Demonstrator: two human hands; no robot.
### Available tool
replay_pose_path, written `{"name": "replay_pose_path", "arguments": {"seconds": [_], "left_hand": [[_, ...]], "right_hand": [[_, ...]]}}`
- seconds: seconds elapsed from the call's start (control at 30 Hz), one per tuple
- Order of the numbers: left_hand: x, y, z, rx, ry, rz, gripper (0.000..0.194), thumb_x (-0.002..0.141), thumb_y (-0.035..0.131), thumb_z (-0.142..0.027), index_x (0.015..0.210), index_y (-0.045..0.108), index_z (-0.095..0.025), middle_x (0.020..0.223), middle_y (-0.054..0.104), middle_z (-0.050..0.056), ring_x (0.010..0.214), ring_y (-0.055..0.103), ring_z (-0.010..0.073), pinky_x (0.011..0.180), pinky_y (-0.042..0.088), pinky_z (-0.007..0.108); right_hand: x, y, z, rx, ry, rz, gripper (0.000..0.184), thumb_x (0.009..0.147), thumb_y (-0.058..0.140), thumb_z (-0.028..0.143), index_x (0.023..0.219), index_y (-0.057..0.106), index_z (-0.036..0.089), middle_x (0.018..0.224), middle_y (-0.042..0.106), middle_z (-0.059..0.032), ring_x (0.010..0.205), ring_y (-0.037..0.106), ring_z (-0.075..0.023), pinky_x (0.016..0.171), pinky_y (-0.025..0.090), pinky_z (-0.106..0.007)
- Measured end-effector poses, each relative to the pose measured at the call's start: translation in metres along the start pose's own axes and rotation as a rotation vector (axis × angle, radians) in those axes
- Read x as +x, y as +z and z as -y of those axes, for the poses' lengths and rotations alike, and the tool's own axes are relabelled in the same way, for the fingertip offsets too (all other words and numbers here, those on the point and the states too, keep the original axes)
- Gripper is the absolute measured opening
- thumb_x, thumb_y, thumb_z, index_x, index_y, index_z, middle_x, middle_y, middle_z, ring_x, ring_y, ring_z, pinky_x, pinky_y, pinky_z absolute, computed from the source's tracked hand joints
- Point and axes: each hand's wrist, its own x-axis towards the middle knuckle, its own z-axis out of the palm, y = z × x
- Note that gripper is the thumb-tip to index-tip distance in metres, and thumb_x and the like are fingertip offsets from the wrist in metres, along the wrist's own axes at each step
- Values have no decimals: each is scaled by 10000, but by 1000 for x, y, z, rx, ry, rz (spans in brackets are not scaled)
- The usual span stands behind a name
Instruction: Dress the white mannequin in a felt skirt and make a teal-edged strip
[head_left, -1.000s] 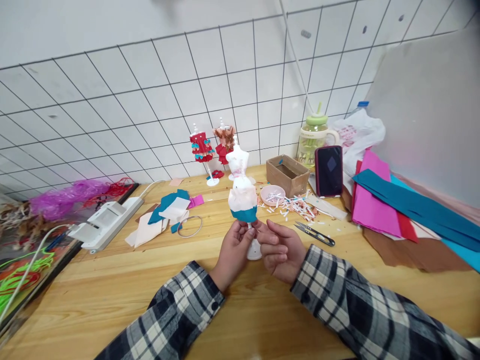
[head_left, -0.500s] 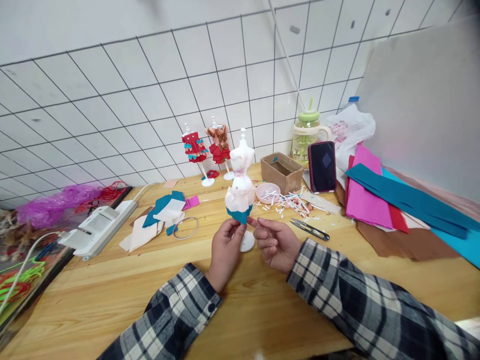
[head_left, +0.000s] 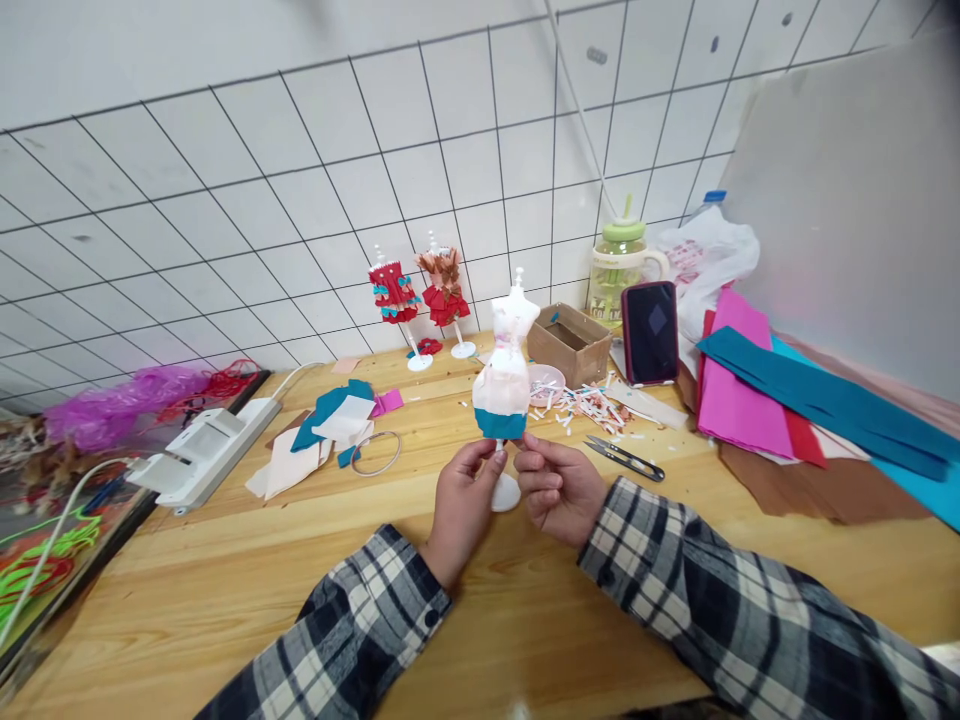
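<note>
A small white dress form [head_left: 515, 318] on a round-footed stand is in front of me, tilted slightly. Pale pink paper wraps its hips, and a teal band [head_left: 501, 424] runs along the bottom of that skirt. My left hand [head_left: 466, 508] is closed around the thin stand pole just under the hem, thumb and fingers pinching it. My right hand [head_left: 561, 488] has its fingers curled, with thumb and forefinger together at the hem's lower right corner. What lies between those fingertips is hidden. The white base [head_left: 506, 494] shows between the two hands.
Two dressed mini forms, one with a red dress [head_left: 394, 293], stand behind. A cardboard box [head_left: 571, 346], paper scraps, thread snips [head_left: 625, 458] and a phone [head_left: 649, 332] are to the right, with crepe paper sheets [head_left: 739, 385] beyond. Left lie a power strip [head_left: 210, 455], paper pieces and a ring [head_left: 376, 471].
The dress form has moved right and turned, so the teal band now faces me more evenly. My right fingertips have shifted right along the hem; my left hand still grips the pole.
</note>
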Motion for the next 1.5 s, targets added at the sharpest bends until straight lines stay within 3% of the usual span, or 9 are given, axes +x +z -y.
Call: {"name": "replay_pose_path", "arguments": {"seconds": [0.2, 0.33, 0.47, 0.7, 0.93, 1.13, 1.3, 1.5], "left_hand": [[-8, 7, 2, -37, -28, 19, 319, 759, 693, -388, 981, 677, -160, 1039, 705, 100, 928, 642, 206, 838, 490, 325], [-9, 8, 3, -37, -23, 14, 322, 759, 692, -384, 989, 677, -160, 1052, 701, 104, 930, 640, 210, 833, 491, 328], [-9, 8, 2, -12, -29, 50, 277, 773, 675, -391, 919, 668, -156, 932, 712, 85, 827, 641, 193, 764, 496, 311], [-9, 9, 1, 25, -44, 68, 285, 766, 671, -362, 965, 686, -158, 1014, 709, 101, 947, 636, 223, 823, 489, 325], [-11, 10, -4, -11, -50, 135, 284, 764, 675, -367, 951, 687, -154, 978, 721, 92, 880, 645, 209, 795, 496, 314], [-8, 9, -6, 6, -46, 91, 265, 773, 669, -343, 960, 698, -158, 993, 721, 90, 920, 647, 220, 835, 495, 328], [-6, 9, -2, 26, -3, 118, 269, 763, 680, -339, 976, 709, -178, 972, 728, 74, 908, 656, 211, 856, 495, 325], [-5, 8, -2, -2, -28, 143, 318, 764, 675, -359, 1016, 700, -166, 1011, 725, 91, 917, 661, 218, 830, 508, 322]], "right_hand": [[-2, 0, -5, 46, -23, 115, 142, 927, 535, 244, 818, 526, 153, 573, 545, 85, 357, 416, 9, 339, 346, -58], [0, 4, -7, -5, -69, -7, 234, 934, 536, 314, 762, 517, 157, 502, 484, 103, 328, 375, 8, 327, 326, -57], [2, 7, -9, -80, -177, -124, 342, 873, 598, 444, 698, 477, 177, 491, 462, 104, 310, 334, -7, 298, 316, -82], [2, 0, -3, -52, -144, -84, 287, 839, 668, 239, 682, 437, 176, 479, 384, 133, 302, 234, 13, 350, 384, -59], [1, -4, -2, 21, -154, -60, 286, 881, 614, 237, 672, 430, 175, 474, 381, 132, 301, 270, 9, 373, 416, -65], [-3, -1, -6, 33, -108, 20, 370, 892, 601, 263, 601, 395, 164, 450, 375, 127, 306, 269, 6, 395, 430, -80], [-5, 3, -8, -11, -168, -42, 282, 869, 634, 273, 668, 474, 157, 512, 484, 119, 325, 319, 6, 426, 461, -99], [-6, 6, -8, 13, -199, -32, 275, 875, 625, 263, 674, 466, 165, 524, 491, 119, 341, 329, 3, 401, 447, -92]]}}
